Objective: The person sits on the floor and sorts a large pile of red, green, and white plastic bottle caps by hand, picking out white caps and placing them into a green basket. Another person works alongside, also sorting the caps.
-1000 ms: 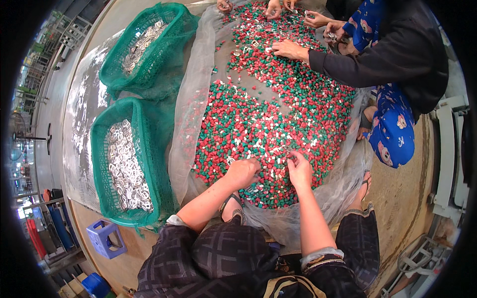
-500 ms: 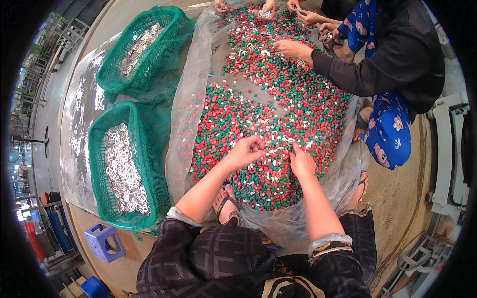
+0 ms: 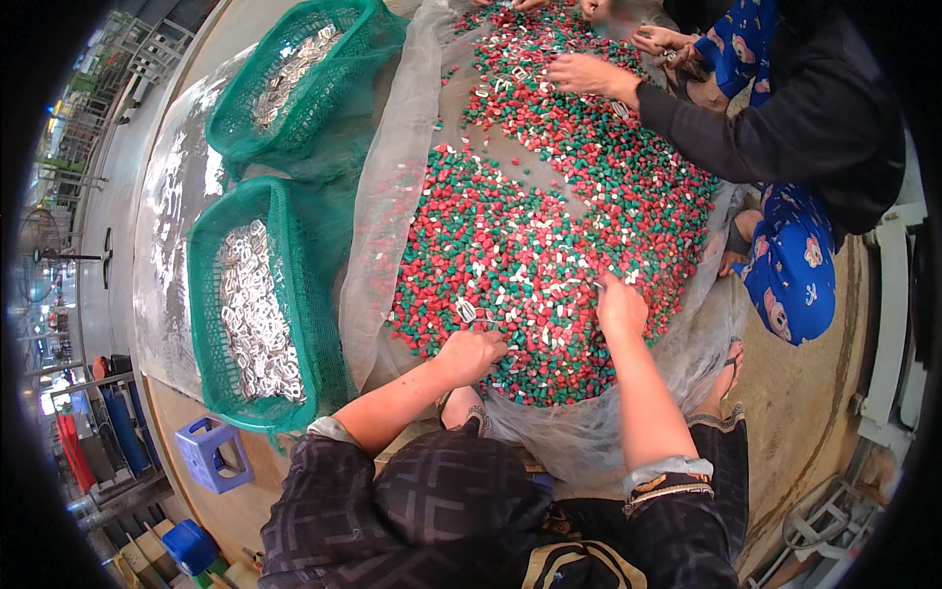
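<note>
A wide heap of small red, green and white pebble-like pieces (image 3: 535,255) is spread on a sheer white mesh sheet (image 3: 378,221) in front of me. At the heap's near left edge my left hand (image 3: 471,355) rests low with its fingers curled; whatever they hold is hidden. Just beyond it a pale slotted buckle-like piece (image 3: 465,311) lies on top of the heap. My right hand (image 3: 621,309) reaches onto the heap's right part, fingers closed together and pointing away from me. A tiny dark thing shows at its fingertips, too small to name.
On the left stand a near green basket (image 3: 201,339) and a far green basket (image 3: 218,128), both netted and holding pale slotted pieces. A purple stool (image 3: 216,454) sits nearer. Across the heap, a co-worker's hand (image 3: 589,76) and dark sleeve (image 3: 706,133) reach in from the right.
My left hand has come back toward me, down to the heap's near edge; the slotted piece beyond it now shows. My right hand stays over about the same spot. The whole view has shifted slightly.
</note>
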`<state>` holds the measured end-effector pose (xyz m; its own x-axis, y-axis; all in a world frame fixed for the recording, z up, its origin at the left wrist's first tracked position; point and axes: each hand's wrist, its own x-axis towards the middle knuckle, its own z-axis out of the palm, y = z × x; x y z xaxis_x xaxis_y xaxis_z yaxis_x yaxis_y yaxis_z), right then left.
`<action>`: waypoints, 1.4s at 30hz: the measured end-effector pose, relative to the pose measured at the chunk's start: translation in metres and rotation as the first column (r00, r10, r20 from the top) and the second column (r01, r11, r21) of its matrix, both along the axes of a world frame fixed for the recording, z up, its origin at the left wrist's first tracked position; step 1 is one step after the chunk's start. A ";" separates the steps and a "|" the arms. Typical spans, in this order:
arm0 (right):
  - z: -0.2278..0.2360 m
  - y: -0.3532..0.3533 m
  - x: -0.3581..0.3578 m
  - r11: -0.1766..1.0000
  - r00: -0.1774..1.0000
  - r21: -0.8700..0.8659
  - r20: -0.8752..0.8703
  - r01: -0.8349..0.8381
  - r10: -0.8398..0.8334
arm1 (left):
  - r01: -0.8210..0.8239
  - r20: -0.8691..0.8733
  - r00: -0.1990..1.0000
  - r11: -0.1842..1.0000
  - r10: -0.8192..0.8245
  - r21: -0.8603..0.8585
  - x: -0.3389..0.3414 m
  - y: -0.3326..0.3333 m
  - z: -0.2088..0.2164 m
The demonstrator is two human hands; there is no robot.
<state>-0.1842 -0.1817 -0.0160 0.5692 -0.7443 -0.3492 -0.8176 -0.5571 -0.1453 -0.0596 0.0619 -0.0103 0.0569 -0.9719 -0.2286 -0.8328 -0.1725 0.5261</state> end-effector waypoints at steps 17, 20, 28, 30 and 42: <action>0.015 0.070 0.023 0.095 0.742 0.993 0.016 0.064 -0.670 | -0.663 -0.241 0.738 0.744 0.631 -0.081 0.045 0.013 -0.014; 0.016 0.078 0.018 -0.219 0.575 0.975 -0.161 -0.032 -0.802 | -0.646 -0.196 0.757 0.759 0.624 -0.080 0.046 0.014 -0.016; 0.028 0.084 0.024 -0.278 0.449 0.960 -0.232 -0.037 -0.863 | -0.521 -0.789 0.495 0.851 0.363 0.064 0.035 -0.016 0.033; 0.029 0.086 0.025 -0.274 0.494 0.961 -0.218 -0.043 -0.842 | -0.584 -0.731 0.518 0.808 0.444 0.076 0.030 -0.026 0.030; 0.037 0.100 0.026 0.874 0.924 0.376 0.337 -0.308 0.181 | -0.799 -0.663 0.136 0.476 0.736 0.366 0.065 0.000 0.006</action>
<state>-0.1587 -0.0818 0.0211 0.8346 -0.3899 -0.3892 -0.5507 -0.5696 -0.6102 0.0057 0.0617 -0.0047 0.6509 -0.5309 -0.5426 0.3328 -0.4429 0.8325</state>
